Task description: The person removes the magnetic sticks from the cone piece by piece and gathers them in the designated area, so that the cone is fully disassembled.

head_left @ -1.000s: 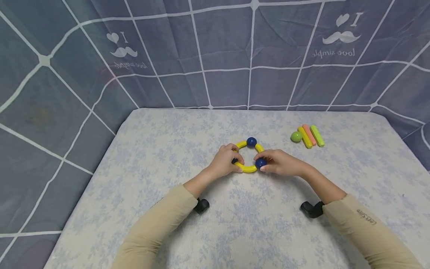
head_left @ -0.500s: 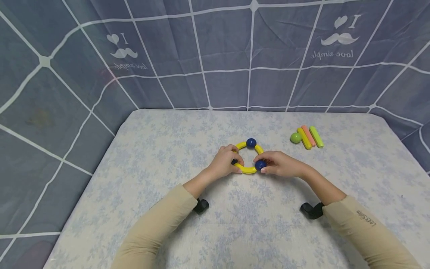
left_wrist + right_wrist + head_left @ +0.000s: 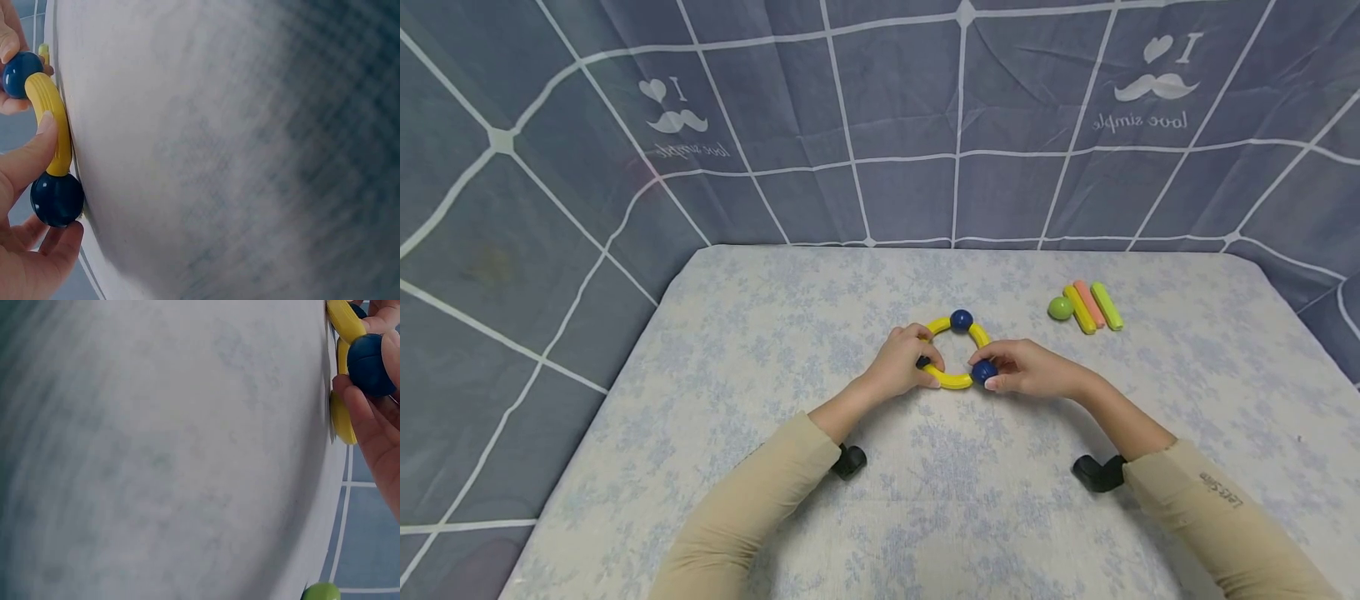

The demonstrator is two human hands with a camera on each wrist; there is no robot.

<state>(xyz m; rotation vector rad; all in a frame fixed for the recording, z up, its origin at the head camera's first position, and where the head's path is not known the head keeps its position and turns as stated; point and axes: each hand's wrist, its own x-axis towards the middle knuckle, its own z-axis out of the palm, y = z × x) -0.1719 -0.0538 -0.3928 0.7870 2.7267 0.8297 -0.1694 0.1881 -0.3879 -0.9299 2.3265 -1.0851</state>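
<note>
Holding a ring (image 3: pixel 951 381) of 3 curved yellow pieces and 3 blue balls, 2 hands faced each other near the middle of a flowered cloth (image 3: pixel 880 517). Left hand (image 3: pixel 898 362) gripped the ring's left side: thumb on the near yellow piece (image 3: pixel 47 97), fingers curled around the left blue ball (image 3: pixel 56 200). Right hand (image 3: pixel 1033 367) had a narrow pinch on the right blue ball (image 3: pixel 984 372), between thumb and fingers. Near piece touched these 2 balls. Far blue ball (image 3: pixel 961 321) sat between the far-left yellow piece (image 3: pixel 937 325) and the right yellow piece (image 3: pixel 978 334). Fingers covered the right piece's near end; could not tell whether it met the right ball. Farther off and to the right: 1 green ball (image 3: pixel 1061 308) just beside 1 straight yellow stick (image 3: pixel 1080 310), then 1 orange stick (image 3: pixel 1089 303) and 1 light-green stick (image 3: pixel 1107 306). Grey-blue curtain (image 3: pixel 902 100) with white lines hung behind.
</note>
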